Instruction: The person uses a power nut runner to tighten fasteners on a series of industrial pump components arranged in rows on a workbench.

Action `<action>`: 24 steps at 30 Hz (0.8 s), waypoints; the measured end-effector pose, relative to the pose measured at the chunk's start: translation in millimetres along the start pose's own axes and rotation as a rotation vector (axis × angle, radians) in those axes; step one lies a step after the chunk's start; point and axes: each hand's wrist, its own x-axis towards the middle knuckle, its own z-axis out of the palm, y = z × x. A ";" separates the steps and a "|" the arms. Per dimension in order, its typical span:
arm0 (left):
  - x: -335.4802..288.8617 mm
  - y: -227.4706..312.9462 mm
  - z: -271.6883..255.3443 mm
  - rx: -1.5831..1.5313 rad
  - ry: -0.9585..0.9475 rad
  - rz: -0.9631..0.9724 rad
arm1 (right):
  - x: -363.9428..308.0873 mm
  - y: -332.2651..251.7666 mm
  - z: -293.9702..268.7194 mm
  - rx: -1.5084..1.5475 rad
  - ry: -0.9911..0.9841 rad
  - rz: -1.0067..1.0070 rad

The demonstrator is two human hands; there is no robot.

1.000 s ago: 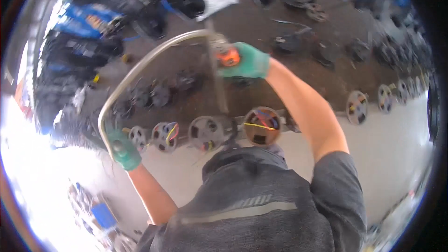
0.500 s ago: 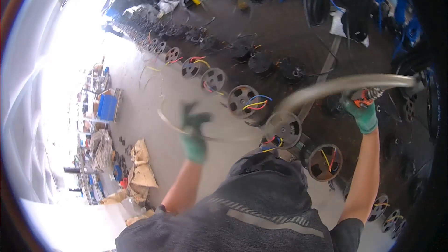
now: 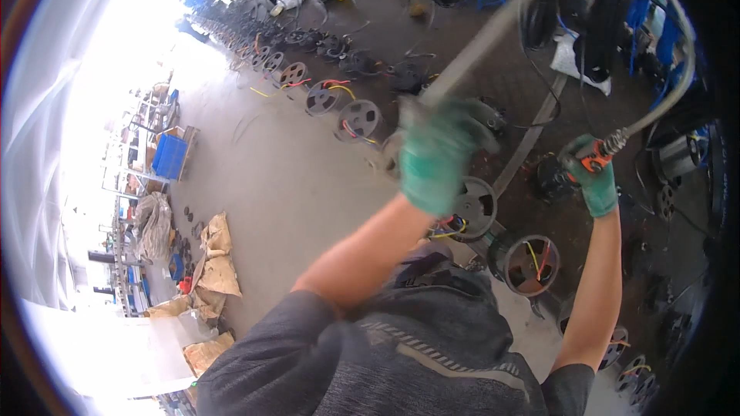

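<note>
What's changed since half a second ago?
The left hand swung right and forward, to the pale hose; blur hides whether it grips. The hose's loop swung forward, past the top edge. The right hand stayed on the orange tool; the wired reels stayed in their row.

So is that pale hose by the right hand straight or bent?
The pale hose is bent: it curves up from the front of the orange tool in the gloved right hand toward the picture's top edge.
</note>
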 end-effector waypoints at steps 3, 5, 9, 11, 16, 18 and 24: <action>11.6 8.2 -43.7 -0.002 0.241 0.162 | -0.1 0.2 4.6 -0.048 -0.012 0.031; 4.6 1.9 -53.9 0.024 0.183 0.017 | -3.4 0.6 8.8 0.282 0.030 0.032; -16.0 -39.9 -21.7 0.445 -0.191 0.036 | -4.5 -7.4 11.6 -0.177 0.036 0.046; -19.5 -51.8 -1.8 0.560 -0.297 -0.118 | -5.6 -11.9 15.1 -0.145 0.040 0.047; 7.0 -64.1 42.4 0.963 -0.391 0.021 | -2.4 -13.1 21.7 -0.179 0.039 0.045; 17.3 -57.0 57.8 1.026 -0.451 0.109 | -1.9 -9.9 21.4 -0.200 0.023 0.011; 46.0 -38.8 115.7 0.999 -0.549 0.117 | 3.7 -0.3 20.9 -0.062 0.010 -0.048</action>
